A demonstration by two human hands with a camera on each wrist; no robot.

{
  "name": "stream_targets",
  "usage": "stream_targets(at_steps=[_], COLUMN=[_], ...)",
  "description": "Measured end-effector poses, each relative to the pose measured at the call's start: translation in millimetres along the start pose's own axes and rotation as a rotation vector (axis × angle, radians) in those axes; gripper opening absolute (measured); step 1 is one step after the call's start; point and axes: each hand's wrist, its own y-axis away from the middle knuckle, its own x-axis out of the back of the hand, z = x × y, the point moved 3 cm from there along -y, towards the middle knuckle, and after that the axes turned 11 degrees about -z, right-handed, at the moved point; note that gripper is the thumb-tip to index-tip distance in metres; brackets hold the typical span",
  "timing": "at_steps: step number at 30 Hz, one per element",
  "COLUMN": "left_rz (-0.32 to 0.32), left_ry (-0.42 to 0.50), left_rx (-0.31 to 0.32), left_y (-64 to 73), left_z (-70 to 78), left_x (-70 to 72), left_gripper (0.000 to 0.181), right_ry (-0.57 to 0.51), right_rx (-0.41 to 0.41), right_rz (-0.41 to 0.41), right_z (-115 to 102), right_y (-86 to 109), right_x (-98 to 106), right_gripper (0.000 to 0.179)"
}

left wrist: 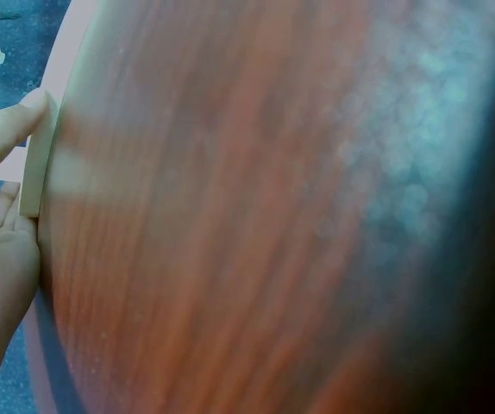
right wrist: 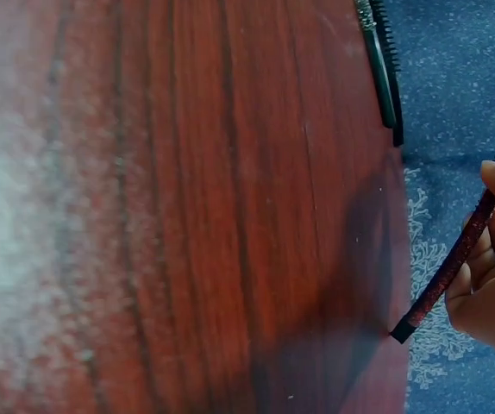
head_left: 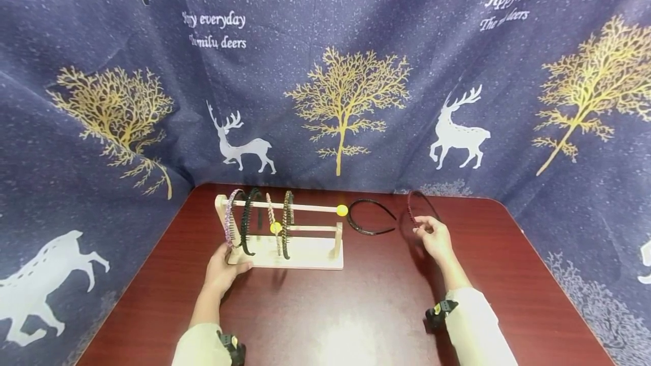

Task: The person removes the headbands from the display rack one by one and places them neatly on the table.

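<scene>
A pale wooden headband stand (head_left: 310, 253) with two rods is at the left of the table. My left hand (head_left: 224, 273) grips the left end of its base; in the left wrist view, thumb and fingers (left wrist: 10, 129) lie on either side of the board's edge. Hanging on the stand are a purple glittery headband (head_left: 230, 222), a black toothed one (head_left: 246, 222), a pink one (head_left: 272, 213) and a dark gold-flecked one (head_left: 286, 230). On the right, my right hand (head_left: 434, 239) pinches a dark red headband (head_left: 409, 208) by one arm; its glittery band (right wrist: 454, 263) shows close up in the right wrist view.
A black headband (head_left: 368, 233) lies on the dark red wooden table (head_left: 356, 298), between the stand and my right hand. Yellow balls cap the upper rod (head_left: 342, 210) and the lower rod (head_left: 276, 227). A blue printed curtain (head_left: 305, 134) hangs behind the table.
</scene>
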Motion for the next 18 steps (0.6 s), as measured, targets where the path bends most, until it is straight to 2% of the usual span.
stream_targets(at_steps=[9, 18], left_rz=[0.007, 0.028], left_ry=[0.005, -0.030], left_rx=[-0.003, -0.028], left_y=[1.1, 0.3], left_z=[-2.4, -2.5], left_x=[-1.9, -0.6], left_gripper=[0.071, 0.068], right_ry=[0.086, 0.222], right_rx=[-0.008, 0.039], right_rz=[-0.067, -0.143], right_z=[8, 13], right_y=[-9.2, -15.1], right_x=[-3, -9], right_gripper=[0.024, 0.018])
